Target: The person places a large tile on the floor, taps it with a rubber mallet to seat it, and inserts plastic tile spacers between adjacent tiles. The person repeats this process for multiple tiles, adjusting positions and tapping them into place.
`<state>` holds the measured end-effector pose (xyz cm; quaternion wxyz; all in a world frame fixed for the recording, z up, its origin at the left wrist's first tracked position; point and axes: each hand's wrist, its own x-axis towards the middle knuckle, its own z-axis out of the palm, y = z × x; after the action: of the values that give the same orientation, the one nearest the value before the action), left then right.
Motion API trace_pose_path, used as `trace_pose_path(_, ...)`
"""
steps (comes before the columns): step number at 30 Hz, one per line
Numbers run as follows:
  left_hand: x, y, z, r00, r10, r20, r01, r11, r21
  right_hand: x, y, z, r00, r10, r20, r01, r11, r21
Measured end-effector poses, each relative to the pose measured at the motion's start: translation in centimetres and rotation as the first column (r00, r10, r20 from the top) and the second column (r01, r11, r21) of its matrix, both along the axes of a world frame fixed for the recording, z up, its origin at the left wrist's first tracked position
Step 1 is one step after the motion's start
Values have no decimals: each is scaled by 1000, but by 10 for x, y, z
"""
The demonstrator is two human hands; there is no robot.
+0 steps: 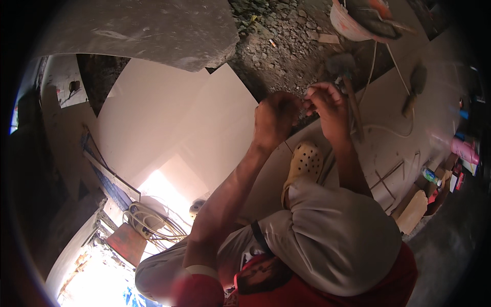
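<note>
My left hand (276, 116) and my right hand (327, 107) are close together in front of me, over the border between pale floor tiles (169, 102) and a patch of broken rubble (286, 56). The fingers of both are bent and pinched inward. Whatever lies between the fingertips is too small and dark to make out. Just right of my right hand lies a hammer (354, 105), its wooden handle pointing toward me and its dark head on the rubble's edge. Below the hands shows a yellow clog (307, 159) with holes, on my foot.
A dark slab (138, 30) covers the far left. An orange-and-white bowl-shaped container (353, 23) with tools stands at the far right. A trowel (417, 81) and a pale cord (394, 132) lie on the right. Coiled cable (148, 222) is at lower left; a cardboard box (413, 211) lies right.
</note>
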<state>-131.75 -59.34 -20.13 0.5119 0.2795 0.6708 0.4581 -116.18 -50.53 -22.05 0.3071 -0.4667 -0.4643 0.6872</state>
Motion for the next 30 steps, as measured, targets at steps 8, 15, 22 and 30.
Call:
trace_pose_path(8, -8, -13, 18, 980, 95, 173, -87, 995, -55, -13, -11, 2, 958, 59, 280, -258, 596, 760)
trace_pose_path(15, -10, -31, 26, 858, 166, 487, -187, 982, -6, -17, -5, 18, 934, 170, 315, -357, 374, 856)
trace_pose_path(22, -9, -37, 30, 855, 227, 467, -277, 960, 40, -15, 0, 32, 905, 303, 299, -400, 368, 839)
trace_pose_path(30, -27, -47, 49, 990, 108, -95, -96, 988, 118, -29, -5, 47, 912, 406, 59, -372, 756, 539)
